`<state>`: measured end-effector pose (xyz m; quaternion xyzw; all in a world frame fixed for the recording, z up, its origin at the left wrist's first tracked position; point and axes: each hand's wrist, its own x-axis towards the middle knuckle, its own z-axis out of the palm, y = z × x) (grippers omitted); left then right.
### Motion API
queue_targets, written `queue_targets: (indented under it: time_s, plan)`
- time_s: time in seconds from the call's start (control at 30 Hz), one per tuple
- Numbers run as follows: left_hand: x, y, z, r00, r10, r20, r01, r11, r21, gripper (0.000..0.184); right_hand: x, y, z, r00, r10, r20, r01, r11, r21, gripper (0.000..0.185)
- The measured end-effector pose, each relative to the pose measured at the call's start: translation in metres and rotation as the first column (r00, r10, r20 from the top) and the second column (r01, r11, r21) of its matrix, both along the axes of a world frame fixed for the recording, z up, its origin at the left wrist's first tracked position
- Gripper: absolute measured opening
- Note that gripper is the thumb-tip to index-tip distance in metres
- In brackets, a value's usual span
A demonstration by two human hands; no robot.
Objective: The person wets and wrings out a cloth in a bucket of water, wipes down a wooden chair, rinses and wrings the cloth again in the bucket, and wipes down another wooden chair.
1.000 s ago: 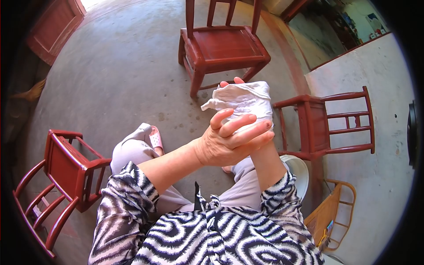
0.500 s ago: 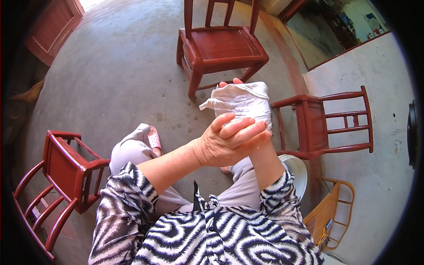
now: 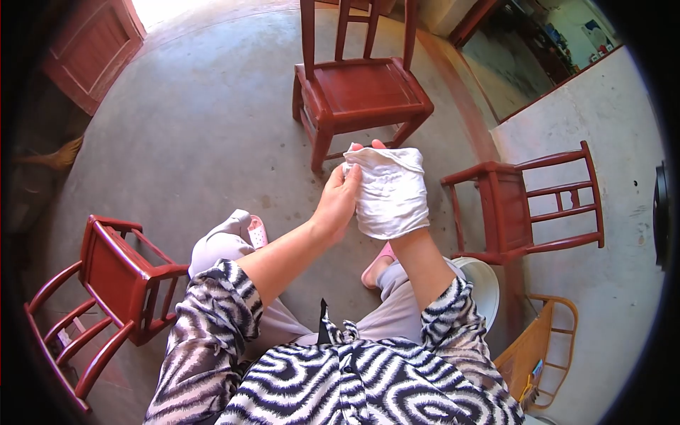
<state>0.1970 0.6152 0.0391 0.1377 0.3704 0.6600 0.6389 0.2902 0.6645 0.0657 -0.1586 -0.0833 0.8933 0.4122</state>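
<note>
Close together, the hands share a white cloth (image 3: 392, 195) — the left hand (image 3: 338, 203) pinches its left edge between thumb and fingers, while the cloth covers most of the right hand (image 3: 378, 144), fingertips showing at the top; whether that hand grips, I cannot tell. Beyond them stands a red chair (image 3: 368, 88) — a pink slipper (image 3: 375, 268) sits below.
</note>
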Motion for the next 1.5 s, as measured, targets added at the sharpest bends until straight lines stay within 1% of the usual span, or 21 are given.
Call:
queue_targets:
  time_s: [0.23,0.27,0.3,0.33,0.4,0.47,0.53,0.57,0.6,0.73,0.8,0.83,0.87,0.93,0.97,1.07,1.13,1.33,1.4,1.47,1.5]
  plan:
    - [-0.001,0.002,-0.01,0.954,0.198,-0.225,-0.219,0.973,-0.073,0.024,0.006,0.011,-0.006,0.997,0.071,-0.005,-0.071,0.997,-0.005,0.038]
    - [-0.003,0.004,-0.011,0.954,0.198,-0.225,-0.219,0.973,-0.074,0.024,0.009,0.018,-0.011,0.884,-0.061,0.463,-0.284,0.718,0.636,0.037]
    - [-0.008,0.007,-0.013,0.94,0.24,-0.241,-0.27,0.958,-0.101,0.025,0.013,0.023,-0.018,0.637,-0.467,0.613,-0.653,0.097,0.751,0.037]
    - [-0.013,0.009,-0.015,0.924,0.281,-0.258,-0.32,0.939,-0.127,0.026,0.019,0.023,-0.027,0.637,-0.466,0.614,-0.653,0.097,0.751,0.037]
    - [-0.016,0.01,-0.009,0.906,0.291,-0.308,-0.336,0.936,-0.104,0.035,0.03,0.021,-0.05,0.919,-0.119,0.375,-0.015,0.942,0.335,0.036]
    - [-0.01,0.011,0.006,0.822,0.214,-0.528,-0.495,0.727,-0.475,0.041,0.03,0.024,-0.063,0.902,-0.177,0.395,-0.077,0.831,0.55,0.037]
    - [-0.009,0.004,-0.011,0.834,0.147,-0.531,-0.434,0.77,-0.468,0.048,0.025,0.017,-0.074,0.763,-0.394,0.512,-0.21,0.598,0.774,0.034]
    - [-0.009,-0.006,0.007,0.996,0.046,0.082,-0.024,0.968,-0.251,0.049,0.019,0.01,-0.073,0.682,-0.509,0.525,-0.298,0.462,0.835,0.034]
    - [-0.01,-0.012,0.017,0.763,-0.276,0.584,0.194,0.96,0.2,0.051,0.013,0.003,-0.073,0.598,-0.62,0.508,-0.395,0.323,0.86,0.033]
    - [-0.016,-0.005,-0.021,0.458,-0.466,0.757,0.206,0.884,0.419,0.059,-0.004,-0.024,-0.035,0.42,-0.778,0.467,-0.793,-0.065,0.605,0.037]
    - [-0.018,-0.001,-0.019,-0.606,-0.271,0.748,0.181,0.869,0.461,0.058,-0.012,-0.036,0.008,0.51,-0.578,0.637,-0.565,0.334,0.755,0.035]
    - [-0.009,0.005,-0.019,-0.035,-0.722,0.691,-0.093,0.691,0.717,0.057,-0.01,-0.035,0.008,0.51,-0.577,0.637,-0.563,0.336,0.755,0.035]
    - [-0.01,0.004,-0.024,-0.035,-0.721,0.692,-0.093,0.692,0.716,0.057,-0.006,-0.033,0.008,0.376,-0.819,0.434,-0.796,-0.046,0.604,0.035]
    - [-0.016,0.003,-0.041,0.702,-0.111,0.704,0.059,0.993,0.098,0.05,-0.004,-0.034,0.01,0.343,-0.933,0.113,-0.922,-0.311,0.23,0.035]
    - [-0.016,0.002,-0.05,0.621,-0.299,0.724,0.087,0.945,0.315,0.056,-0.005,-0.04,0.017,0.386,-0.881,0.274,-0.844,-0.218,0.49,0.032]
    - [-0.019,0.007,-0.057,0.629,-0.238,0.74,0.202,0.969,0.14,0.059,-0.004,-0.051,0.036,0.56,-0.668,0.491,-0.557,0.135,0.819,0.024]
    - [-0.013,0.009,-0.048,0.697,-0.246,0.673,0.228,0.967,0.118,0.058,0.001,-0.052,0.046,0.642,-0.728,0.24,-0.73,-0.486,0.48,0.019]
    - [-0.025,0.006,-0.021,0.704,-0.203,0.681,0.116,0.978,0.171,0.057,0.011,-0.055,0.071,0.813,-0.563,0.15,-0.531,-0.609,0.589,0.023]
    - [-0.025,0.003,-0.003,0.656,-0.266,0.706,0.162,0.964,0.213,0.06,0.011,-0.045,0.065,0.918,-0.22,0.331,-0.281,0.231,0.932,0.031]
    - [-0.025,-0.005,0.018,0.631,-0.339,0.698,0.236,0.941,0.243,0.062,0.019,-0.03,0.061,0.989,0.14,0.057,-0.15,0.863,0.482,0.049]
    - [-0.023,-0.008,0.022,0.603,-0.398,0.691,0.296,0.916,0.269,0.063,0.022,-0.02,0.056,0.984,0.144,-0.102,-0.103,0.937,0.334,0.053]
